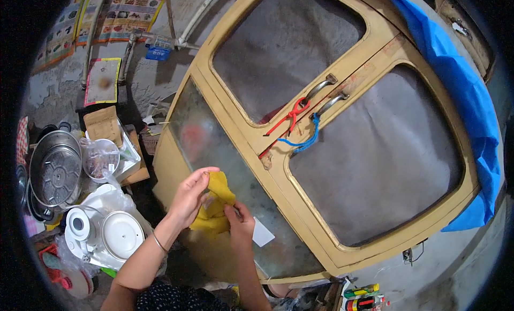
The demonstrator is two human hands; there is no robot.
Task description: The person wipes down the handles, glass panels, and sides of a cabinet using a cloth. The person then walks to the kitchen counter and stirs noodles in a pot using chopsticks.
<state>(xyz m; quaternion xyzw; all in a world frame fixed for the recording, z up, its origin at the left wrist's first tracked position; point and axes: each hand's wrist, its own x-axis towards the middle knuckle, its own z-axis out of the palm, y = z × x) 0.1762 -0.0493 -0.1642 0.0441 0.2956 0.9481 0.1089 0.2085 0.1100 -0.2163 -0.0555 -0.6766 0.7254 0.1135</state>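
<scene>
A yellow cloth [219,188] hangs between my two hands, its folds drooping below them. My left hand [191,197] pinches its upper left edge between thumb and fingers. Lower and to the right, my right hand [241,221] has its fingers closed on the cloth's right edge. Behind the cloth stands a cream-framed cabinet [230,105] with a cloudy glass side panel [206,137]. Just right of my right hand, a white card-like piece [262,233] shows against that glass; whether it is stuck there cannot be made out.
The cabinet's metal handles [320,90] carry a red cord [293,115] and a blue cord [308,145]. A blue sheet [471,113] drapes its far side. Left are a steel steamer pot [56,166], a plastic tub [100,160] and a white lidded appliance [122,233]. Bottles [364,290] stand lower right.
</scene>
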